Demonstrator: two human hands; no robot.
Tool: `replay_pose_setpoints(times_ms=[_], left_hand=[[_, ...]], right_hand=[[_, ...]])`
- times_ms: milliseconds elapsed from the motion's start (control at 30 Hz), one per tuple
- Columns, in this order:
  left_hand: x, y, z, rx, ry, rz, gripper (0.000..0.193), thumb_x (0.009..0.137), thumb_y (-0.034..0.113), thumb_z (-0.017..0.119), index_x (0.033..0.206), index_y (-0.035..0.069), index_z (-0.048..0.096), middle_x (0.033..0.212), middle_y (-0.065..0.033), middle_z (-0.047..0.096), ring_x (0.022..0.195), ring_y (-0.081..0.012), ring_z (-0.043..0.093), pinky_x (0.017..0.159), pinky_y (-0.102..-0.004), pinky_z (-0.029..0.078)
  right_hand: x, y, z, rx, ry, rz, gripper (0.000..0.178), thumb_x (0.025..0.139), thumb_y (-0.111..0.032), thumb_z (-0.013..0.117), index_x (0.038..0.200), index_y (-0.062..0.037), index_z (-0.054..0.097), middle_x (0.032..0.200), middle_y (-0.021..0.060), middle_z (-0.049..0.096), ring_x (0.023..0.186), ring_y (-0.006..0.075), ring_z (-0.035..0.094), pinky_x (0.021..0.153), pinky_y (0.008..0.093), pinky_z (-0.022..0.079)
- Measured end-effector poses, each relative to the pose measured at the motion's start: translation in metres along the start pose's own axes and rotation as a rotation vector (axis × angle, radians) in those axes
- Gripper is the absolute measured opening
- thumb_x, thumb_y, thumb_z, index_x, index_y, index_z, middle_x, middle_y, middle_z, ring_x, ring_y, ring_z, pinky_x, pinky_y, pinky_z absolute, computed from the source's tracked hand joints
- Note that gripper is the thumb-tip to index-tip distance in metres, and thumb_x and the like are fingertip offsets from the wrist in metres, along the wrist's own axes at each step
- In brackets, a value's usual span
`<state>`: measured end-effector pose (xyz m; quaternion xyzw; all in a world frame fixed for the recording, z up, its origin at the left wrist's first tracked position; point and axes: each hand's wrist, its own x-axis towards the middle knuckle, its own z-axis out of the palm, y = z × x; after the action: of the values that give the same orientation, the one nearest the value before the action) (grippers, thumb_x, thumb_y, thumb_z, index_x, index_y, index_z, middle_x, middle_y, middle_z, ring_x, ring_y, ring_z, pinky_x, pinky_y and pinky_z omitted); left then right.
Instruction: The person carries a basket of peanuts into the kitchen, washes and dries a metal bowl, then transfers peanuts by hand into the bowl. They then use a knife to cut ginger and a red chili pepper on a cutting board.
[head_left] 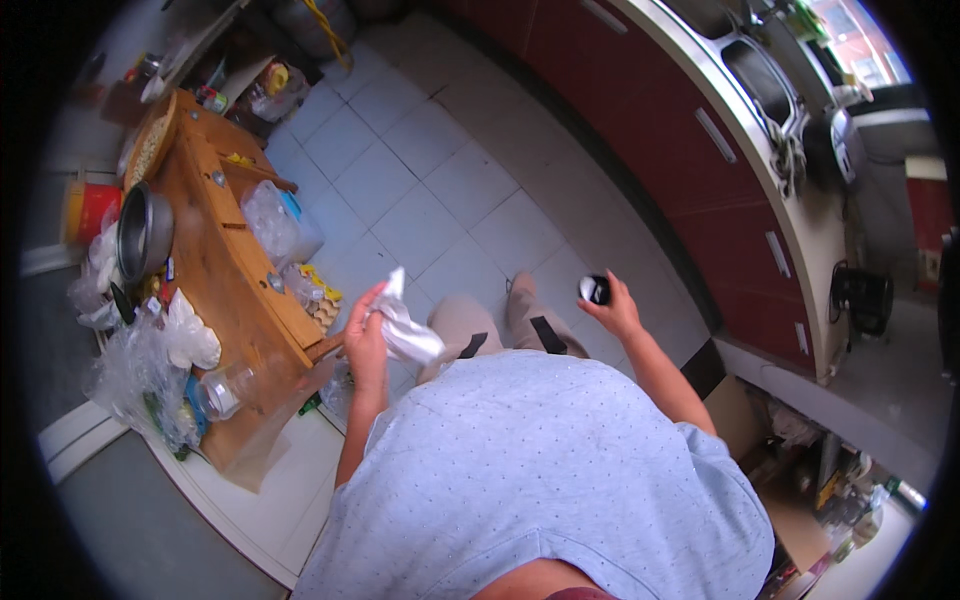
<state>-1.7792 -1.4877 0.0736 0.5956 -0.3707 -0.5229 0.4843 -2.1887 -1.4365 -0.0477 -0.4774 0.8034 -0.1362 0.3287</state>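
Presently, left hand (366, 328) pinches white cloth (408, 333) at nine o'clock; right hand (618, 310), at three, grips small black object (599, 291).

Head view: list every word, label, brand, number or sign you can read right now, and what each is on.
None can be read.
Black-and-white item in the right hand: no legible marking.
White crumpled item in the left hand: no legible marking.
Yellow packet by the wooden cabinet: too small and blurred.

basin (145, 232) on table (225, 320) left, sink (757, 82) in counter (812, 260) right
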Motion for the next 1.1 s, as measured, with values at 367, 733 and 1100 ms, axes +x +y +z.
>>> replay_pose_setpoints(times_ms=[367, 733, 1100], left_hand=[[0.306, -0.016, 0.091, 0.195, -0.287, -0.214, 0.032, 0.092, 0.03, 0.066, 0.091, -0.002, 0.068, 0.087, -0.0054, 0.059, 0.078, -0.0136, 0.055, 0.071, -0.0276, 0.044], [0.586, -0.167, 0.115, -0.089, 0.173, -0.434, 0.031, 0.094, 0.03, 0.062, 0.075, 0.006, 0.058, 0.07, 0.0062, 0.049, 0.067, -0.005, 0.042, 0.061, -0.0229, 0.035], [0.741, -0.466, 0.243, -0.209, 0.361, -0.795, 0.028, 0.095, 0.025, 0.059, 0.074, 0.008, 0.052, 0.068, 0.0071, 0.04, 0.063, -0.0047, 0.034, 0.057, -0.0227, 0.031]], right_hand=[[0.267, -0.378, 0.0, -0.118, -0.424, -0.919, 0.1, 0.066, -0.025, 0.084, 0.147, -0.0088, 0.027, 0.141, 0.0189, 0.039, 0.126, 0.0368, 0.045, 0.105, 0.0413, 0.041], [0.656, -0.36, 0.189, 0.218, -0.549, -0.425, 0.056, 0.08, -0.028, 0.074, 0.128, -0.0063, 0.053, 0.123, 0.0184, 0.056, 0.113, 0.0313, 0.057, 0.096, 0.0398, 0.047], [1.052, -0.138, 0.531, -0.548, -0.41, -0.17, 0.016, 0.084, -0.022, 0.065, 0.097, -0.0147, 0.069, 0.105, 0.0087, 0.066, 0.099, 0.027, 0.064, 0.086, 0.0378, 0.052]])
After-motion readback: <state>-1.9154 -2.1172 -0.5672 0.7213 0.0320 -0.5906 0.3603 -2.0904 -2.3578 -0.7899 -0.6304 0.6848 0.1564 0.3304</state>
